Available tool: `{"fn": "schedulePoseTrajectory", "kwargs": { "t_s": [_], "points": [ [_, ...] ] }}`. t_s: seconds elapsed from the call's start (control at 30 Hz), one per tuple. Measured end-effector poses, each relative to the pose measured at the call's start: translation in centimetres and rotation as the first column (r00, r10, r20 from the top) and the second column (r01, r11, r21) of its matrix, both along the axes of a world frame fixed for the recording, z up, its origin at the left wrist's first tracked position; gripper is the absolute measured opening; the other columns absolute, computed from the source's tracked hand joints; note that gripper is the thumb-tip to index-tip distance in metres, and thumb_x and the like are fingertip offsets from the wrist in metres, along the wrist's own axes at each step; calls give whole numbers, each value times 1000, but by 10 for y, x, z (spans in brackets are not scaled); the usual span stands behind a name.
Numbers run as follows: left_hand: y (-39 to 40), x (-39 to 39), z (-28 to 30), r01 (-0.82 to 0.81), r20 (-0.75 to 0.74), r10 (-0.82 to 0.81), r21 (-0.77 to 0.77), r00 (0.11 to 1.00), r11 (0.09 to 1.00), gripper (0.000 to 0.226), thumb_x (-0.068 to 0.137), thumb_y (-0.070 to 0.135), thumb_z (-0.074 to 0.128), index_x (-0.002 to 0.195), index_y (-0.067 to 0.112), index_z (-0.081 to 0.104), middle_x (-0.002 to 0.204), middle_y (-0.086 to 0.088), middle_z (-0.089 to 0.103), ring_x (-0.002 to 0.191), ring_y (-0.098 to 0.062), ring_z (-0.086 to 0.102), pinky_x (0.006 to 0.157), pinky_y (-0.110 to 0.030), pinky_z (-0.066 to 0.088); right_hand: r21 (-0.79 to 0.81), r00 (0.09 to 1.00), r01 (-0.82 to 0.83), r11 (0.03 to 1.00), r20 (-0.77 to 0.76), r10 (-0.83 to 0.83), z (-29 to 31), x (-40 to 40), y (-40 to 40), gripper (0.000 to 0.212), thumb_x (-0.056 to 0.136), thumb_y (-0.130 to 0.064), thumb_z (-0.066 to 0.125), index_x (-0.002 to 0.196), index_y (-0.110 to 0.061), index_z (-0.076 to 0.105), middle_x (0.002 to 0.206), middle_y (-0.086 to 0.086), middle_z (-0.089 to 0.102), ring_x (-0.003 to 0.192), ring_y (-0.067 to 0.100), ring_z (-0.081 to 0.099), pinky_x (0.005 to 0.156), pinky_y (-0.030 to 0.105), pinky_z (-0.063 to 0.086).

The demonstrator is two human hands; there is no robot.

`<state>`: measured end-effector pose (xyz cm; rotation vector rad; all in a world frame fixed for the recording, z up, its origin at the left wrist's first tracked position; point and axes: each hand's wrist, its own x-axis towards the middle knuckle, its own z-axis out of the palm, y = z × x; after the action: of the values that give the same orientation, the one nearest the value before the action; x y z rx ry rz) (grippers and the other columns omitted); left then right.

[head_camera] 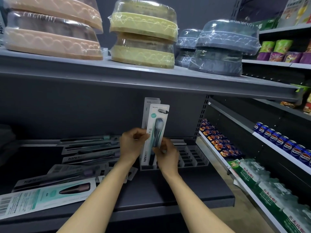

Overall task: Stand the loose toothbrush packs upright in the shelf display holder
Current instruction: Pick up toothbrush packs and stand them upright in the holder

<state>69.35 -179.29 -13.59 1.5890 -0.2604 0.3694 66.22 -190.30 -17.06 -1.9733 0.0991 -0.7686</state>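
Head cam view: both bare forearms reach up and forward over the dark grey shelf [168, 187]. The left hand [133, 145] pinches the left edge of a white carded toothbrush pack with a dark brush [155, 132], thumb and fingers curled tight on it. The right hand [165, 153] grips the pack's lower right edge, wrist bent slightly inward. The pack stands upright, its bottom end in the front left slot of the clear plastic slotted display holder [190, 157], with a second white pack [149, 105] upright just behind it. More loose toothbrush packs [84, 157] lie flat on the shelf to the left.
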Motion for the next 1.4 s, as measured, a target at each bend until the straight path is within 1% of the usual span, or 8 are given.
{"fn": "schedulePoseTrajectory", "kwargs": {
  "t_s": [0.37, 0.43, 0.57, 0.63, 0.73, 0.93, 1.13, 1.4],
  "points": [
    [-1, 8, -8, -90, 43, 86, 106, 995, 990, 6, 77, 0, 69, 82, -1, 71, 81, -10, 70, 59, 15, 58, 74, -28, 54, -11, 1000, 6, 1000, 7, -6, -12, 7, 2, 31, 76, 6, 61, 102, -11, 66, 87, -4, 64, 72, -5, 54, 65, 2, 40],
    [-2, 9, -8, -119, 46, 114, 138, 992, 983, 6, 77, 2, 69, 83, -1, 71, 83, -10, 71, 60, 8, 60, 70, -15, 50, -3, 1000, 16, 1000, 2, -16, -13, 9, 3, 29, 77, 5, 61, 101, -11, 66, 86, -4, 64, 72, -2, 55, 65, 2, 40],
    [-2, 10, -6, -136, 28, 133, 138, 991, 981, 7, 79, 2, 67, 83, -2, 70, 85, -14, 71, 74, -16, 61, 76, -29, 52, -3, 999, 26, 1000, -27, -26, -14, 12, 5, 26, 79, 3, 61, 101, -9, 66, 87, -5, 63, 80, 10, 58, 67, 4, 40],
    [-2, 12, -7, -134, 25, 132, 150, 991, 980, 7, 80, 2, 66, 84, -2, 69, 85, -13, 70, 75, -17, 61, 73, -23, 51, -8, 998, 39, 999, -42, -40, -15, 13, 6, 23, 80, 1, 62, 101, -9, 66, 88, -5, 62, 82, 12, 59, 69, 10, 42],
    [-5, 14, -6, -125, 22, 123, 178, 992, 976, 7, 81, 2, 65, 85, -2, 69, 81, -7, 68, 69, -11, 59, 61, -4, 44, -23, 996, 70, 997, -54, -71, -14, 12, 5, 18, 80, 1, 62, 96, -6, 66, 76, -10, 57, 69, 0, 54, 59, 3, 38],
    [-10, 18, -11, -122, 36, 118, 167, 992, 978, 8, 80, -1, 65, 85, -4, 70, 82, -9, 68, 67, -8, 57, 59, 1, 43, -32, 997, 63, 998, -45, -64, -16, 8, 3, 16, 79, 8, 60, 93, 0, 64, 69, -21, 47, 71, -22, 52, 58, 0, 37],
    [-8, 16, -14, -105, 12, 104, 119, 994, 987, 11, 81, 1, 65, 91, -2, 70, 88, -8, 68, 77, -11, 59, 63, 1, 44, -13, 998, 33, 999, -49, -34, -20, 9, 3, 16, 80, 5, 59, 90, -5, 64, 78, -1, 60, 67, 7, 53, 58, 2, 39],
    [0, 11, -20, -48, -16, 50, 127, 999, 991, 17, 80, -4, 63, 96, -3, 69, 89, -4, 65, 72, 3, 60, 64, 3, 43, 13, 999, 0, 1000, -47, 1, -25, 7, 6, 28, 79, 2, 59, 103, -11, 64, 92, -1, 65, 86, 14, 62, 67, 3, 41]
  ]
}}
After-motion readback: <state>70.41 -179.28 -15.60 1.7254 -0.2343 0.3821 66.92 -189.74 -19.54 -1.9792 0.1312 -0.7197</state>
